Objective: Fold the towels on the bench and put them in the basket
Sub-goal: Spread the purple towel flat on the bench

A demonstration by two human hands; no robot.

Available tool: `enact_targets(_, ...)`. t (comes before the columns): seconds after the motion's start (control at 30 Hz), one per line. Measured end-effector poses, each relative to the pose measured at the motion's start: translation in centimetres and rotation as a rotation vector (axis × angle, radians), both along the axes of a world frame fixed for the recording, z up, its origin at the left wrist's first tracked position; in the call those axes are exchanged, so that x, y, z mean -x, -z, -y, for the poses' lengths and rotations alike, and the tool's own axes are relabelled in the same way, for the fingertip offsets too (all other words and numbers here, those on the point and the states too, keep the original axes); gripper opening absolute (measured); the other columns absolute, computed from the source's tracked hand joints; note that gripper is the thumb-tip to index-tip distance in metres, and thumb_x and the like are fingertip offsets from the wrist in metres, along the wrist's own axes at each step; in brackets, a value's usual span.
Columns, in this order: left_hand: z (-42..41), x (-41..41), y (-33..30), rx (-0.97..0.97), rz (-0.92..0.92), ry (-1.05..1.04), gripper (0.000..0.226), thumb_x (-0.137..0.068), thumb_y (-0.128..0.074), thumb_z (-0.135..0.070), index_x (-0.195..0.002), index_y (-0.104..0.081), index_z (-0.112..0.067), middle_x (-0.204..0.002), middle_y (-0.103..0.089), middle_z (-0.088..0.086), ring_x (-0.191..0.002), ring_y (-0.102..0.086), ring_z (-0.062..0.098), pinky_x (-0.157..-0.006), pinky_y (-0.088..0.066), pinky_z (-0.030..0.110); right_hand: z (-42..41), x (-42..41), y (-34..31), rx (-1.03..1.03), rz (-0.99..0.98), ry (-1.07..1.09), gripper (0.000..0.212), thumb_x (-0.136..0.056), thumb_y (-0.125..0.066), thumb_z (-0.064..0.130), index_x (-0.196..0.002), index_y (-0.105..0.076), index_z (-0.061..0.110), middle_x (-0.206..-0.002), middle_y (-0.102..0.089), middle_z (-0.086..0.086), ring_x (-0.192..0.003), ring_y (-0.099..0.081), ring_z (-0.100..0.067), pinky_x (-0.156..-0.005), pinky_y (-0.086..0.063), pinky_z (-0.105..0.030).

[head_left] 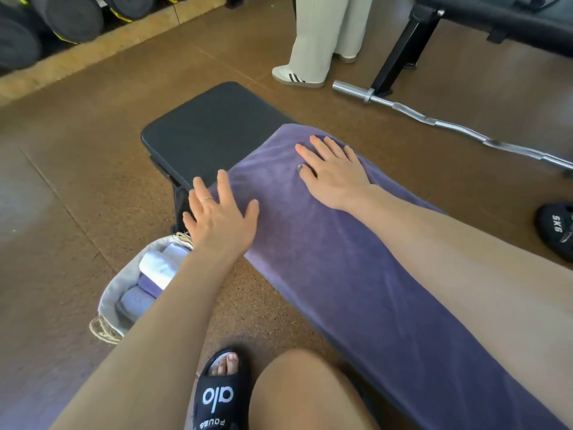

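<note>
A long purple towel [335, 268] lies flat along the black padded bench [210, 131], covering most of it. My right hand [335, 172] rests flat on the towel's far end with fingers spread. My left hand [221, 218] hovers with spread fingers at the towel's left edge, over the bench side. Below the bench on the left stands a woven basket [110, 308] with a pale liner. It holds a white rolled towel [158, 265] and purple folded towels [136, 301].
A curl bar [449, 124] lies on the brown floor at the right, with a 5 kg weight [556, 229] near the right edge. Another person's legs [316, 41] stand beyond the bench. A second bench frame [403, 51] is at top right. My sandalled foot [221, 389] is below.
</note>
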State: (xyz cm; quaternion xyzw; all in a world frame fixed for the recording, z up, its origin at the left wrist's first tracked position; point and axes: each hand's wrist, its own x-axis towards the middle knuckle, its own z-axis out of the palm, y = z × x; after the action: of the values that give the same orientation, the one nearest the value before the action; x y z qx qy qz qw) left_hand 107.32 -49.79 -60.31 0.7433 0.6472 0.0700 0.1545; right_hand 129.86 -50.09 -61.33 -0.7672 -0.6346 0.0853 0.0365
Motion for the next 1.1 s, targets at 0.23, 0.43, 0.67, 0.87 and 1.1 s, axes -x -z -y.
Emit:
enact_targets(0.23,1.6,-3.0,1.2,0.016,-0.191,0.232,0.082,-0.092,-0.017,-0.078,-0.16,0.003,-0.036,-0.167,0.014,0.01,-0.153,0.014,0.032,-0.121,0.006,0.057,-2.6,-1.4,-1.4,-0.024,-0.209,0.155,0.053,-0.103,-0.03,0.05,-0.153,-0.03,0.035,-0.157,-0.032,-0.002,-0.136,-0.042,-0.031,-0.109,-0.037,-0.047)
enact_targets(0.43,1.4,-2.7,1.4,0.007,-0.178,0.226,0.085,-0.089,-0.018,-0.081,-0.159,0.003,-0.038,-0.167,0.015,0.009,-0.153,0.016,0.033,-0.12,0.009,0.059,-5.8,-3.1,-3.3,-0.047,-0.584,0.433,0.052,-0.103,-0.042,0.044,-0.149,-0.04,0.021,-0.142,-0.051,-0.005,-0.108,-0.053,-0.022,-0.087,-0.04,-0.03)
enact_targets(0.67,1.4,-2.8,1.4,0.011,-0.185,0.229,0.084,-0.09,-0.017,-0.08,-0.159,0.005,-0.038,-0.167,0.017,0.009,-0.153,0.017,0.033,-0.12,0.01,0.06,-8.3,-3.2,-3.5,-0.268,-0.76,0.475,0.042,-0.086,-0.055,-0.003,-0.123,-0.056,0.018,-0.095,-0.056,0.003,-0.074,-0.054,-0.008,-0.057,-0.042,-0.018)
enact_targets(0.87,1.4,-2.8,1.6,0.009,-0.194,0.233,0.084,-0.089,-0.014,-0.081,-0.158,0.007,-0.038,-0.167,0.018,0.009,-0.153,0.018,0.034,-0.119,0.011,0.06,-9.2,-3.0,-3.8,-0.349,-0.585,0.415,0.041,-0.083,-0.042,-0.007,-0.119,-0.051,0.009,-0.096,-0.053,-0.001,-0.086,-0.051,-0.018,-0.068,-0.042,-0.026)
enact_targets(1.1,0.8,-2.8,1.2,0.067,-0.233,0.251,0.085,-0.088,-0.013,-0.083,-0.157,0.013,-0.04,-0.166,0.022,0.009,-0.152,0.021,0.034,-0.119,0.011,0.06,-8.9,-2.5,-0.7,-0.249,-0.227,0.372,0.021,-0.103,-0.042,0.013,-0.121,-0.05,0.008,-0.122,-0.057,-0.013,-0.105,-0.058,-0.032,-0.086,-0.043,-0.041)
